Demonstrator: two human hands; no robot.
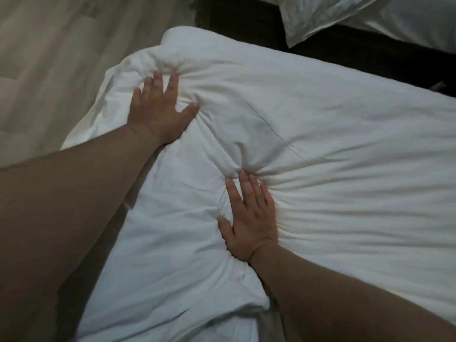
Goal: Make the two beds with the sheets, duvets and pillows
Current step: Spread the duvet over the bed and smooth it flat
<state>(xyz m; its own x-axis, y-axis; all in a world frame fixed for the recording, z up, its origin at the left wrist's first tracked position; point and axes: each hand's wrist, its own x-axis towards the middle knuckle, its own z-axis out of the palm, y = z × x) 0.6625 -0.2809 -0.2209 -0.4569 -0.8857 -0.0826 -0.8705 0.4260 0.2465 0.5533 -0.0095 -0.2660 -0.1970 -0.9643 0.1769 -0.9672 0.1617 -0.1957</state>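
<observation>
Left hand point(160, 109) & right hand point(249, 218) press flat on the puffy white cloth duvet point(345, 144), fingers point(172, 82) straight, left ones spread, right ones close, prob. to smooth it.

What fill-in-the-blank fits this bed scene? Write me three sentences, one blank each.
1. The left hand and right hand both press on the thick white ____.
2. The pillow lies at the view's upper ____ corner.
3. The hand nearer the floor is the ____ one.
Missing words: duvet; right; left.
</observation>
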